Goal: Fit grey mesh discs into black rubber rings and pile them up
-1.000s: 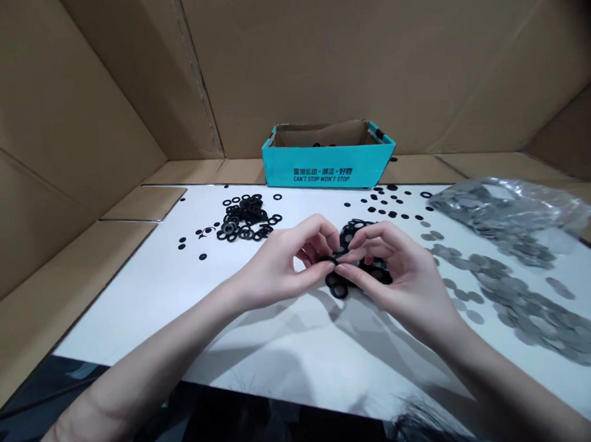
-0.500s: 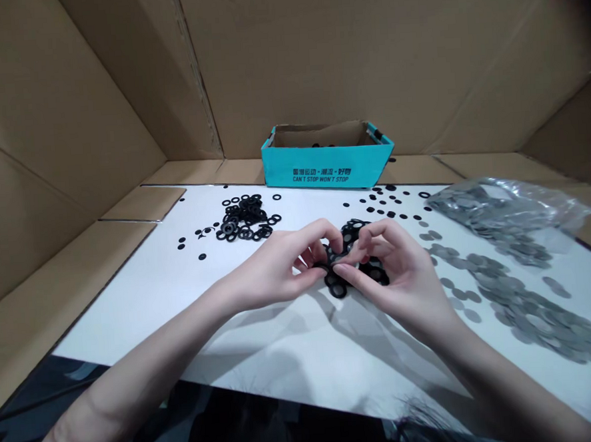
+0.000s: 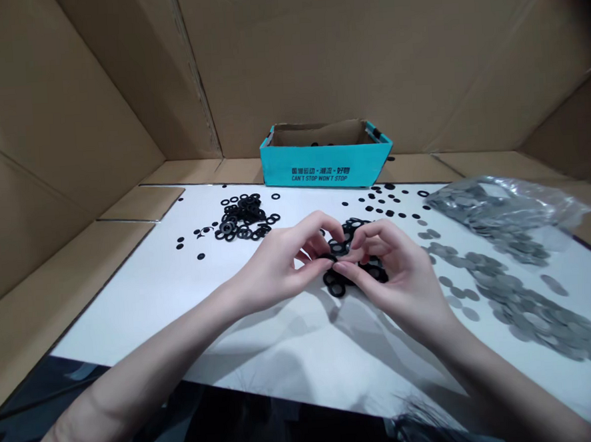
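My left hand (image 3: 290, 258) pinches a black ring (image 3: 328, 257) between thumb and fingers, just above the table. My right hand (image 3: 395, 261) is closed too, its thumb and finger meeting the right side of the same ring. Whether a disc sits inside this ring is hidden by the fingertips. Beneath and behind both hands lies a pile of black rings with grey centres (image 3: 336, 289), partly covered by my fingers.
Loose black rings (image 3: 245, 214) are heaped at the left. Small black discs (image 3: 389, 213) lie scattered farther back. Grey discs (image 3: 536, 313) spread along the right, below a clear plastic bag (image 3: 514, 201) of more discs. A turquoise box (image 3: 326, 162) stands behind, against cardboard walls (image 3: 365, 50).
My left fingertips and the ring have shifted slightly right, closer to my right thumb. My right hand has barely moved. The piles look the same.
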`<state>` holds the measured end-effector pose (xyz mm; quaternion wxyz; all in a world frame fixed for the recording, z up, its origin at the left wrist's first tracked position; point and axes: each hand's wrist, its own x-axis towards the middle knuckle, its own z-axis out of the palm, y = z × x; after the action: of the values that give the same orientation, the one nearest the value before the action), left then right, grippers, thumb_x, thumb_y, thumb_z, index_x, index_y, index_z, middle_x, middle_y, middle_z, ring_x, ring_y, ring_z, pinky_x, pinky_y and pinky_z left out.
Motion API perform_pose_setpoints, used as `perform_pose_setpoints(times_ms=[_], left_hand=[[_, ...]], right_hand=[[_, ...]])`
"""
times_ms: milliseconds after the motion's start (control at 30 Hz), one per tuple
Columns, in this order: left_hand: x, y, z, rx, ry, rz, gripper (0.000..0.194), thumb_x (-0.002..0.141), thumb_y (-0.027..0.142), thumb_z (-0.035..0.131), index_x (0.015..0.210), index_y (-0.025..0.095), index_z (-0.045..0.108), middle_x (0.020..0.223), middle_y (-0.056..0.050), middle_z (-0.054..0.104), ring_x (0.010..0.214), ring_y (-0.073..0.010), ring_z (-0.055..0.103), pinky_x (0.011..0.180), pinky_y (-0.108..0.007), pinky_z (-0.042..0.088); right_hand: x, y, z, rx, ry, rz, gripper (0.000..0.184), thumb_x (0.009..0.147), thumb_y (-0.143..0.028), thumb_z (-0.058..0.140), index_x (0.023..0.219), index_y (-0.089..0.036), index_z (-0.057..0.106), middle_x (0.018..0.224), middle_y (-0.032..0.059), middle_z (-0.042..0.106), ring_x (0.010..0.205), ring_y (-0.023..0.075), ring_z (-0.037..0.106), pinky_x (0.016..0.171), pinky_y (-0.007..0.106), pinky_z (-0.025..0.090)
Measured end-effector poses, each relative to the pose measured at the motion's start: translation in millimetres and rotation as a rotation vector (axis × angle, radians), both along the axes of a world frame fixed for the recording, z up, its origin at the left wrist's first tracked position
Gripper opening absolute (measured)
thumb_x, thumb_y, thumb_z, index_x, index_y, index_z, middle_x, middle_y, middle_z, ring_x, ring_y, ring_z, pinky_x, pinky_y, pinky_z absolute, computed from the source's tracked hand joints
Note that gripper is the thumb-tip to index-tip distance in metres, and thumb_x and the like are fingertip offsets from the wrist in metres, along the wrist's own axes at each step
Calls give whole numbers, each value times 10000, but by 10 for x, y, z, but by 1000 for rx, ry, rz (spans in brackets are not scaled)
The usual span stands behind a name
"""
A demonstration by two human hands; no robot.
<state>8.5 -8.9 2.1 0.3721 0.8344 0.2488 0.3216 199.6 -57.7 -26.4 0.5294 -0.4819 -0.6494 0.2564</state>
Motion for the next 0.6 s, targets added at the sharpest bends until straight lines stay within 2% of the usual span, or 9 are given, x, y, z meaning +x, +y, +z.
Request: perform_pose_setpoints(times_ms=[67,200,333,433,600], left_hand=[[-3,-10,9,5,0,0,188,902,108,590,1037,221,524,927,4,635,800,-109,647,734,-224,540],[-27,-41,42,70,135,-8,206,890,64,583,1010,223,529,871,36,624,733,-90,604,712,-220,501],[-35,-41,69,79,201,-4,242,871,40,570,1024,226,545,842,40,640,726,-101,613,711,-234,493],[-30,-6,56,-15,112,27,240,853,83,619,1033,221,541,801,39,627,732,-113,628,710,-237,520],[-29,40,15,-134,-94,-26,304,835,143,707,1074,208,531,895,2,632,829,-125,672,727,-218,566]], right_hand=[[-6,0,7,-11,52,15,218,826,-214,725,881,-272,523,678,-59,603,673,159,645,677,323,492],[-40,-22,-14,3,55,2,222,834,-199,698,845,-269,488,710,-55,568,674,149,613,660,321,477],[-68,-43,-53,99,7,-12,234,826,-132,683,869,-267,497,750,-57,571,690,134,615,691,311,495],[-57,-31,-57,129,-7,-3,238,824,-129,698,886,-266,513,772,-57,589,710,133,645,726,310,509],[11,33,-30,-18,147,27,218,811,-182,747,844,-256,544,731,-50,628,703,137,649,691,291,486]])
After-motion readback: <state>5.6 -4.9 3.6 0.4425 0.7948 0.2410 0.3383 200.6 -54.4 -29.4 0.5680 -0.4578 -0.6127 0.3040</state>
